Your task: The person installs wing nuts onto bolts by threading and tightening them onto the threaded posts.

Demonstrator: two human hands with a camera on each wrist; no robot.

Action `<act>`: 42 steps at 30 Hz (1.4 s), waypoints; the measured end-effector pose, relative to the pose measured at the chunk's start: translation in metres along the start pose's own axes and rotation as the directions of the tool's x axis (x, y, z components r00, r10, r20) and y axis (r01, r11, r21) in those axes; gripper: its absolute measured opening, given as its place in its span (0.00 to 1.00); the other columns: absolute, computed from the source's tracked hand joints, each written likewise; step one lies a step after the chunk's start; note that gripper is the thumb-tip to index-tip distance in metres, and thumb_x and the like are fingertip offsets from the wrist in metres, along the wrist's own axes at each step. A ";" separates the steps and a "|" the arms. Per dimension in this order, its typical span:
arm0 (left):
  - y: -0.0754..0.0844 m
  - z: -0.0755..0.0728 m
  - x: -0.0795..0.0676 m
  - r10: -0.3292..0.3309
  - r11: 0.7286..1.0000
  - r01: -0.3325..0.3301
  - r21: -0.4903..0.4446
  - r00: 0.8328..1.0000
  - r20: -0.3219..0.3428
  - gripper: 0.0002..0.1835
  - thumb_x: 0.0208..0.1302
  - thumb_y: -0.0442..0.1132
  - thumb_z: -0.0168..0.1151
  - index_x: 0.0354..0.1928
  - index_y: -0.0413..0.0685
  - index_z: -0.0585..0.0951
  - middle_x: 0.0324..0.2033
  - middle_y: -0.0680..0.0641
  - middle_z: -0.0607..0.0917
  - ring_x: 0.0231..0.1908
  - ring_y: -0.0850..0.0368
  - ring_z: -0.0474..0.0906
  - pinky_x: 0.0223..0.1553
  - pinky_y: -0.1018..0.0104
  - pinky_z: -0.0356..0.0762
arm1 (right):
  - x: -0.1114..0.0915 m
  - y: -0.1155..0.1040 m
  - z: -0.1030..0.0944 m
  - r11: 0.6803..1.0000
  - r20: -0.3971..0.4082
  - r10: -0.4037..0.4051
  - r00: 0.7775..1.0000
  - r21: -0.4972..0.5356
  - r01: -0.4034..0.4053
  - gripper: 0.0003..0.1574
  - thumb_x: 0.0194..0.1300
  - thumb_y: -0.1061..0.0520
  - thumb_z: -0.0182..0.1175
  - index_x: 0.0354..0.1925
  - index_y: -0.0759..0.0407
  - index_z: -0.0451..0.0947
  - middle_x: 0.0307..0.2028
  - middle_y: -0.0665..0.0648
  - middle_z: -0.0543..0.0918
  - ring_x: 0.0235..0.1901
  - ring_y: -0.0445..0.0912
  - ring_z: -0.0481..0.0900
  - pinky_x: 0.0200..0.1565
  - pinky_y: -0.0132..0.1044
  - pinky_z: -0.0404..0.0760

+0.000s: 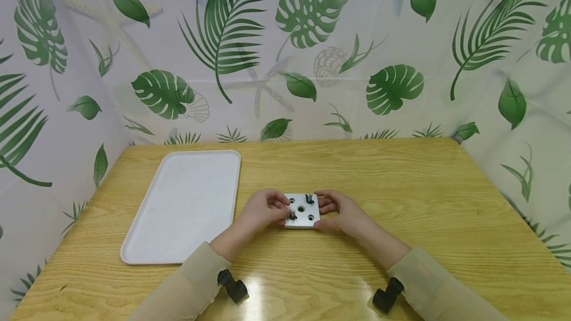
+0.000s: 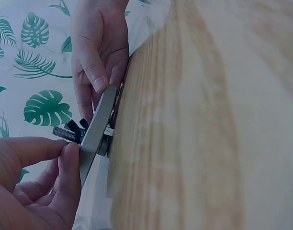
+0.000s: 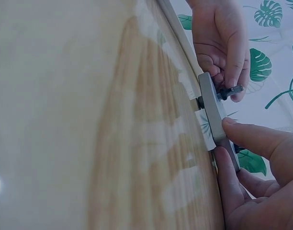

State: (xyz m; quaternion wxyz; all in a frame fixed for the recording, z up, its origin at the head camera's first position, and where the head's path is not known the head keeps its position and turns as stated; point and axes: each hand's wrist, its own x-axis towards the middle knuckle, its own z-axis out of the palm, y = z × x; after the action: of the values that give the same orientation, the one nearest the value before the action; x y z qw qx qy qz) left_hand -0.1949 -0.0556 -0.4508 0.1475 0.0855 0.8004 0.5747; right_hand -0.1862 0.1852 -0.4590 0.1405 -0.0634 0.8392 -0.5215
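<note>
A square silver metal plate (image 1: 302, 220) with several round holes sits between the two hands over the table. A threaded bolt (image 2: 62, 133) stands up through its near left hole, with a black wing nut (image 1: 293, 217) on it. The left hand (image 1: 265, 208) pinches this wing nut with thumb and forefinger. Another black wing nut (image 1: 310, 199) is on a bolt at the far right corner. The right hand (image 1: 345, 213) grips the plate's right edge, thumb at the near corner and fingers at the far side. Bolt heads (image 2: 104, 145) show under the plate, close to the tabletop.
A white rectangular tray (image 1: 187, 202) lies on the wooden table (image 1: 379, 172), left of the hands. Leaf-printed cloth (image 1: 339, 113) hangs behind the table and at both sides. Small black cameras (image 1: 233, 286) are strapped at both wrists.
</note>
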 end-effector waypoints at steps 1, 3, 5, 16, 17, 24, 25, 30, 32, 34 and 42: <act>0.000 0.000 0.001 -0.002 1.000 0.002 0.003 1.000 -0.007 0.05 0.67 0.29 0.69 0.43 0.35 0.85 0.30 0.47 0.84 0.25 0.62 0.82 0.34 0.66 0.88 | 0.000 0.000 0.000 1.000 0.000 0.002 1.000 0.000 -0.002 0.51 0.58 0.65 0.79 0.75 0.65 0.68 0.59 0.66 0.80 0.56 0.53 0.80 0.60 0.41 0.77; 0.001 0.001 0.001 -0.012 1.000 0.012 0.011 1.000 -0.020 0.04 0.68 0.29 0.70 0.41 0.35 0.85 0.30 0.47 0.85 0.25 0.62 0.82 0.33 0.66 0.89 | 0.000 -0.001 0.000 1.000 0.000 0.005 1.000 0.003 -0.005 0.51 0.58 0.65 0.79 0.75 0.65 0.68 0.59 0.66 0.80 0.56 0.53 0.80 0.60 0.42 0.77; 0.002 0.001 0.002 -0.017 1.000 0.017 0.023 1.000 -0.026 0.03 0.68 0.29 0.70 0.40 0.35 0.85 0.29 0.46 0.86 0.25 0.63 0.82 0.33 0.66 0.89 | 0.000 -0.001 0.000 1.000 -0.001 0.005 1.000 0.004 -0.005 0.51 0.58 0.65 0.79 0.75 0.65 0.68 0.59 0.66 0.80 0.56 0.53 0.80 0.60 0.42 0.77; 0.006 0.001 -0.001 -0.016 0.999 0.016 0.044 1.000 0.000 0.09 0.75 0.35 0.65 0.42 0.35 0.90 0.36 0.42 0.91 0.29 0.64 0.83 0.37 0.67 0.89 | 0.000 0.000 -0.001 1.000 0.000 -0.005 1.000 0.004 0.005 0.51 0.58 0.66 0.79 0.75 0.65 0.67 0.58 0.66 0.81 0.56 0.53 0.80 0.58 0.39 0.77; 0.006 0.001 -0.001 -0.017 0.999 0.017 0.044 1.000 0.005 0.10 0.76 0.36 0.65 0.42 0.36 0.90 0.36 0.42 0.91 0.29 0.64 0.83 0.37 0.67 0.90 | 0.000 0.001 -0.001 1.000 0.001 -0.002 1.000 0.003 0.002 0.51 0.58 0.66 0.79 0.76 0.65 0.67 0.58 0.66 0.81 0.56 0.53 0.80 0.58 0.39 0.77; 0.004 0.000 -0.001 0.036 0.985 -0.040 0.165 0.999 0.031 0.09 0.67 0.41 0.75 0.41 0.42 0.91 0.32 0.47 0.90 0.27 0.65 0.82 0.32 0.71 0.82 | -0.001 0.000 0.000 1.000 0.000 0.004 1.000 -0.001 -0.004 0.51 0.59 0.65 0.79 0.76 0.65 0.67 0.58 0.65 0.81 0.57 0.53 0.80 0.63 0.47 0.76; 0.004 -0.001 0.000 0.045 0.983 -0.051 0.178 0.998 0.036 0.08 0.65 0.40 0.77 0.41 0.42 0.91 0.32 0.47 0.90 0.26 0.65 0.81 0.32 0.71 0.80 | -0.002 0.000 0.001 1.000 0.000 0.006 1.000 0.001 -0.006 0.51 0.59 0.65 0.79 0.76 0.65 0.67 0.58 0.65 0.81 0.57 0.53 0.80 0.63 0.48 0.76; 0.005 -0.002 0.001 0.052 0.980 -0.062 0.189 0.997 0.055 0.07 0.62 0.34 0.77 0.41 0.40 0.91 0.31 0.48 0.89 0.27 0.65 0.78 0.30 0.74 0.76 | -0.002 0.000 0.001 1.000 0.003 0.005 1.000 0.007 -0.005 0.51 0.59 0.65 0.79 0.76 0.65 0.67 0.59 0.65 0.81 0.57 0.53 0.80 0.63 0.48 0.76; 0.005 -0.002 0.000 0.050 0.979 -0.060 0.192 0.997 0.055 0.07 0.63 0.34 0.76 0.41 0.40 0.91 0.31 0.48 0.89 0.27 0.65 0.78 0.30 0.74 0.76 | -0.002 0.000 0.001 1.000 0.004 0.003 1.000 0.004 -0.003 0.51 0.59 0.65 0.79 0.76 0.65 0.67 0.59 0.66 0.81 0.57 0.53 0.80 0.63 0.47 0.76; 0.005 -0.002 0.000 0.045 0.980 -0.055 0.193 0.997 0.056 0.06 0.65 0.33 0.74 0.41 0.39 0.91 0.31 0.48 0.89 0.27 0.65 0.78 0.30 0.74 0.76 | -0.002 0.000 0.000 1.000 0.005 -0.001 1.000 0.003 0.001 0.51 0.59 0.66 0.79 0.76 0.65 0.67 0.59 0.66 0.81 0.57 0.54 0.80 0.63 0.45 0.77; 0.003 -0.003 0.000 0.033 0.984 -0.044 0.171 0.997 0.066 0.06 0.69 0.31 0.68 0.43 0.38 0.91 0.32 0.45 0.90 0.26 0.65 0.81 0.32 0.72 0.81 | -0.002 -0.002 -0.001 1.000 0.014 -0.017 1.000 -0.009 0.018 0.51 0.59 0.66 0.78 0.76 0.67 0.67 0.60 0.68 0.80 0.57 0.54 0.81 0.59 0.39 0.79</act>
State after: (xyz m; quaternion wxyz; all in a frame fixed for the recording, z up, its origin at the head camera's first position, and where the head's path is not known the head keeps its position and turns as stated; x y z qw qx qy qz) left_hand -0.1963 -0.0571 -0.4470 0.1536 0.1312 0.8403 0.5031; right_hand -0.1849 0.1853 -0.4564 0.1413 -0.0749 0.8400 -0.5184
